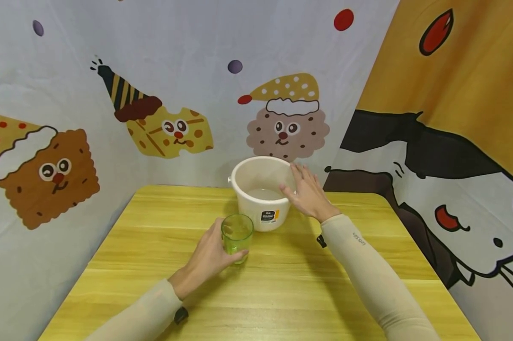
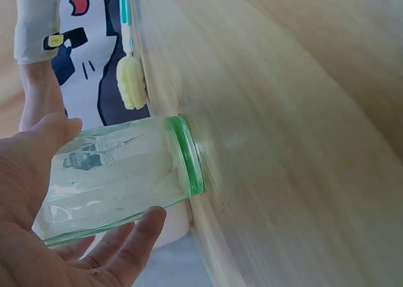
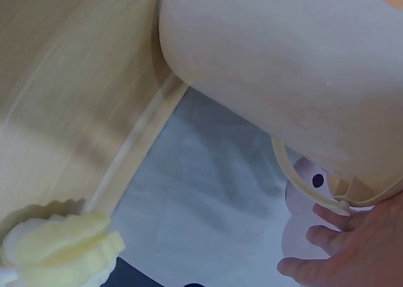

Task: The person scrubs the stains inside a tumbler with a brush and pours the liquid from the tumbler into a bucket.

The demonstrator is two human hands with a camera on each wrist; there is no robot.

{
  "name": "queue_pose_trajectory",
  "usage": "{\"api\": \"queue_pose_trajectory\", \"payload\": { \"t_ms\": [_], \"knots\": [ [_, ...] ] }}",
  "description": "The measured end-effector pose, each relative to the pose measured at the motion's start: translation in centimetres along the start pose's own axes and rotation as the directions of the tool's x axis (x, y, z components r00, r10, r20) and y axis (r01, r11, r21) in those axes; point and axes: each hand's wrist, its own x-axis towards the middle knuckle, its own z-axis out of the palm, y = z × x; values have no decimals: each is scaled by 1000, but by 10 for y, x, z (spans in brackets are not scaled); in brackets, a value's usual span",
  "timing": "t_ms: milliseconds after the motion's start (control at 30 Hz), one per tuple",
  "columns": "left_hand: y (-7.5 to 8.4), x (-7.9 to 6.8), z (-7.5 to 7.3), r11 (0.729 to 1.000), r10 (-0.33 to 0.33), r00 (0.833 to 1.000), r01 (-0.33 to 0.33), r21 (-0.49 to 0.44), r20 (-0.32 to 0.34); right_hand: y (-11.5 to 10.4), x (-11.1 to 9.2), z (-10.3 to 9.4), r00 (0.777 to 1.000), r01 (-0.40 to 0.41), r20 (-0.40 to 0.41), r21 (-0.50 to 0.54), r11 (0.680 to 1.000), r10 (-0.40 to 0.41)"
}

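Observation:
My left hand [image 1: 209, 253] holds a clear green drinking glass [image 1: 238, 232], thumb on its near side and fingers round the other. Upright on the table, the glass [image 2: 126, 180] shows its thick green base right at the wood in the left wrist view. Just beyond it stands a white plastic bucket [image 1: 256, 206] with a dark label. My right hand [image 1: 309, 194] rests at the bucket's right rim, fingers extended. In the right wrist view, that hand's fingers [image 3: 327, 236] reach past the handle pivot beside the bucket [image 3: 271, 54].
A yellow sponge brush [image 2: 131, 82] with a teal and white handle lies to the right of the bucket; its sponge head [image 3: 63, 249] also shows in the right wrist view. The wooden table [image 1: 278, 303] ends against a printed cloth backdrop [image 1: 188, 57].

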Motion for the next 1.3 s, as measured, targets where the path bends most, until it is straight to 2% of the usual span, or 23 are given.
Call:
{"api": "queue_pose_trajectory", "payload": {
  "t_ms": [433, 767, 1000, 1300],
  "knots": [
    [-9, -2, -9, 1000, 13, 1000, -13, 14, 18, 0, 3, 0, 1000, 3, -13, 11, 1000, -3],
    [-9, -2, -22, 992, -43, 997, 34, 120, 69, 1, 2, 0, 999, 18, -27, -27, 999, -19],
    [-14, -2, -30, 992, -75, 994, 65, 112, 84, 4, -1, 1, 998, 27, -61, -26, 999, -29],
    [-24, -3, -42, 991, -55, 996, 45, 127, 77, 8, -10, -1, 993, 42, -107, -15, 999, -44]
  ]
}}
